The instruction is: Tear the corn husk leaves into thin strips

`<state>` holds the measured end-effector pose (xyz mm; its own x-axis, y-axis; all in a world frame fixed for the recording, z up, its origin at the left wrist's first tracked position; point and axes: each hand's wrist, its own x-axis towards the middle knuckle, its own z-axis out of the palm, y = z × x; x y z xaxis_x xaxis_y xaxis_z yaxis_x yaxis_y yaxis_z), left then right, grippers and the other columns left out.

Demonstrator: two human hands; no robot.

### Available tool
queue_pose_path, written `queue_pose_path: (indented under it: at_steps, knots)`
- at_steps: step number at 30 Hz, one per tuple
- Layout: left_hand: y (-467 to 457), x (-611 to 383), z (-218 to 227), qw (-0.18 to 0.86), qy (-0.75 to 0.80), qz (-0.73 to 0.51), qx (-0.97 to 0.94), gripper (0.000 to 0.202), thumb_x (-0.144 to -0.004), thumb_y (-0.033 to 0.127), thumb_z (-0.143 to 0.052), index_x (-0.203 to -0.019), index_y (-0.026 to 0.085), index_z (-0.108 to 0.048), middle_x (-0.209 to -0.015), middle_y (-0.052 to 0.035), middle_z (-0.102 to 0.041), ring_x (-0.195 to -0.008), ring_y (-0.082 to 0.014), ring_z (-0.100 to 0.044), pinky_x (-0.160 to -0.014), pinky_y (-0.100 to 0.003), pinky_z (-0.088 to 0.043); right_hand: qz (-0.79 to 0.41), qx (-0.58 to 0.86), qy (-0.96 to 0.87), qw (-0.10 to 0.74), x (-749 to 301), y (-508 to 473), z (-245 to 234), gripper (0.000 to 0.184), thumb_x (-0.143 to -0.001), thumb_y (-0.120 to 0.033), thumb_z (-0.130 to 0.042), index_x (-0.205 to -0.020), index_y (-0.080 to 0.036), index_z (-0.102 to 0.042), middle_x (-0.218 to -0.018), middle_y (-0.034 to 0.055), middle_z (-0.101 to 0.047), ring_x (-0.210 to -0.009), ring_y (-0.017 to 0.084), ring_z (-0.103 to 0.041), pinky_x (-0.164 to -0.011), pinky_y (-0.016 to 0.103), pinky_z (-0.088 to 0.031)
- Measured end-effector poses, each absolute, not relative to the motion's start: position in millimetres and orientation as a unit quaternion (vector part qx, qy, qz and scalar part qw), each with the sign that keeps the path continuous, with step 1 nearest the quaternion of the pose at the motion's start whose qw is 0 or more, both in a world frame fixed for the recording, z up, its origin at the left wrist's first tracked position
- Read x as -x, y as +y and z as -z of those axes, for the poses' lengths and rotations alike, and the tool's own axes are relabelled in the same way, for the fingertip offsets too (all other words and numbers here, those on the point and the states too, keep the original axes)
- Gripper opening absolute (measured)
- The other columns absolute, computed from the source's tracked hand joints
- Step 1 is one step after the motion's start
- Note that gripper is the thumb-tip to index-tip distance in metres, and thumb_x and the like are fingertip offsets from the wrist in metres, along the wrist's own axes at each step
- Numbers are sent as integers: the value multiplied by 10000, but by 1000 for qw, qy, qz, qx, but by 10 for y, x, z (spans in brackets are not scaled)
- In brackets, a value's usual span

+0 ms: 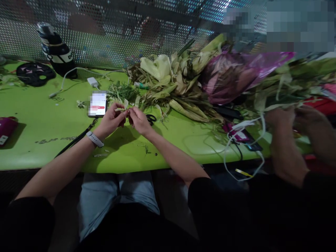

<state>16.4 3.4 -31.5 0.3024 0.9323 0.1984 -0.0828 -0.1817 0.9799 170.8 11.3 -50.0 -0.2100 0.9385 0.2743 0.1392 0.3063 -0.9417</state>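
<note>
Your black shirt (136, 227) nearest, left hand (111, 119) and right hand (139, 120) pinching a pale leafy strip (126, 104), grip nearly closed; purple bag (223, 78) beyond, contents unclear.

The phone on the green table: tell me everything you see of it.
The phone lies flat, screen up, on the green table. Its mostly white screen is lit, with a red bar low down; pixelation hides part. The rim looks dark. A dark strap seems fastened at its near end. The left hand is beside it; contact is unclear.
</note>
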Motion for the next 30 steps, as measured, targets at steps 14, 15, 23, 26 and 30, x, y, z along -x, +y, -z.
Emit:
queue_pose_path:
  at_steps: [14, 15, 23, 26, 30]
  knots:
    - [105, -86, 275, 569, 355, -464, -579, 188, -900, 336, -660, -877, 190, -544, -516, 74, -496, -399, -58, -440, -380, -185, -362, -177, 483, -743, 428, -1714, 158, 483, 317, -1018, -457, -363, -848, -223, -492, -764, 42, -580, -670, 159, -529, -667, 299, -379]
    - [100, -86, 265, 569, 356, -463, -579, 193, -898, 340, -662, -876, 189, -543, -518, 75, -496, -402, -56, -442, -386, -183, -367, -164, 487, -746, 423, -1716, 157, 483, 318, -1022, -454, -352, -856, -220, -491, -773, 46, -587, -676, 161, -535, -669, 300, -381]
    - [35, -80, 198, 574, 363, -430, -595, 256, -854, 336, -712, -900, 204, -498, -491, 87, -520, -390, -61, -476, -380, -172, -357, -188, 433, -774, 422, -1765, 120, 469, 351, -1032, -477, -295, -872, -227, -481, -714, 6, -546, -659, 143, -531, -645, 285, -401]
    - [39, -89, 217, 556, 365, -441, -603, 248, -871, 336, -692, -919, 208, -485, -489, 82, -546, -384, -71, -495, -387, -183, -388, -213, 437, -764, 425, -1761, 106, 454, 366, -1028, -492, -303, -869, -223, -492, -726, 11, -562, -644, 144, -536, -651, 296, -418]
    - [44, -111, 231, 516, 382, -478, -600, 243, -877, 338, -685, -905, 205, -483, -487, 86, -531, -378, -73, -503, -390, -191, -407, -224, 439, -751, 440, -1736, 106, 462, 376, -1015, -521, -324, -870, -221, -498, -742, 20, -571, -652, 156, -540, -679, 321, -443]
